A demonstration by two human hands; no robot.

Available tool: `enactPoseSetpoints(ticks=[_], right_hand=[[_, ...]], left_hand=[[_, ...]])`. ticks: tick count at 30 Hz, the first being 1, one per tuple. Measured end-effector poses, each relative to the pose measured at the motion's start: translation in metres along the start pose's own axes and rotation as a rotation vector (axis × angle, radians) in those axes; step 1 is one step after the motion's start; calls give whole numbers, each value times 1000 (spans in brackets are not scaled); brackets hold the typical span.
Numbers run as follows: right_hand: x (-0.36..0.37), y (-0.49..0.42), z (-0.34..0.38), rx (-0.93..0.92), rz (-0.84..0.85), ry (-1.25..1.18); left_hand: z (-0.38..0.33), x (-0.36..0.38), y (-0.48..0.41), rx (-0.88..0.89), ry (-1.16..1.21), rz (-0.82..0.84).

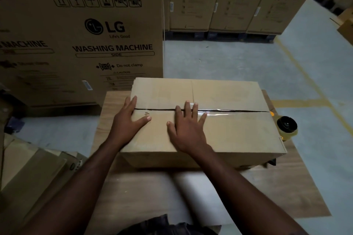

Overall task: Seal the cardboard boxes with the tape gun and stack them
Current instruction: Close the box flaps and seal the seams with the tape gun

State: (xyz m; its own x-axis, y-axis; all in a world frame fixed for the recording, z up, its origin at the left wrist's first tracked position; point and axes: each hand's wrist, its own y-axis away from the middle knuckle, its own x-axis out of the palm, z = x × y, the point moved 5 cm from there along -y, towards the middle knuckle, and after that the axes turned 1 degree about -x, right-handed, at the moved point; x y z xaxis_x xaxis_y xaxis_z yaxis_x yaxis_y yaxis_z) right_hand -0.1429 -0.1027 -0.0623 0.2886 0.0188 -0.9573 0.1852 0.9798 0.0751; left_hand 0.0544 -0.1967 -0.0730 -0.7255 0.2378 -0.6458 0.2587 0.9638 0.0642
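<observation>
Fingers on both hands are lying spread flat, gripping nothing — right hand pressing tape down so it bonds, left hand bracing the cardboard box.

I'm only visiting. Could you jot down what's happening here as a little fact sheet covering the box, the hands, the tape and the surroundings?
Box: one cardboard box, flaps closed, on a wooden board
Left hand: left hand lies flat, fingers straight, at the top's left edge
Right hand: right hand lies flat, fingertips across the middle seam
Tape: clear tape along the seam, plainly visible from the right hand to the right edge
Tape gun: yellow tape gun by the box's right side, unheld
Behind: washing machine cartons
</observation>
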Motion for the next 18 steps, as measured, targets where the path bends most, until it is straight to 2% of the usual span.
enactPoseSetpoints(ticks=[7, 11, 14, 15, 17, 18], right_hand=[[10, -3, 26, 29, -3, 22], [15, -6, 49, -92, 31, -7], [16, -6, 59, -226, 49, -1], [16, -6, 61, -271, 47, -1], [15, -5, 61, -325, 36, -16], [15, -4, 60, -321, 28, -35]], left_hand=[[6, 0, -1, -90, 239, 87], [13, 3, -7, -278, 243, 114], [24, 7, -26, -357, 370, 304], [23, 6, -34, -358, 359, 316], [19, 3, -61, -320, 153, 148], [8, 1, -75, -245, 39, 43]])
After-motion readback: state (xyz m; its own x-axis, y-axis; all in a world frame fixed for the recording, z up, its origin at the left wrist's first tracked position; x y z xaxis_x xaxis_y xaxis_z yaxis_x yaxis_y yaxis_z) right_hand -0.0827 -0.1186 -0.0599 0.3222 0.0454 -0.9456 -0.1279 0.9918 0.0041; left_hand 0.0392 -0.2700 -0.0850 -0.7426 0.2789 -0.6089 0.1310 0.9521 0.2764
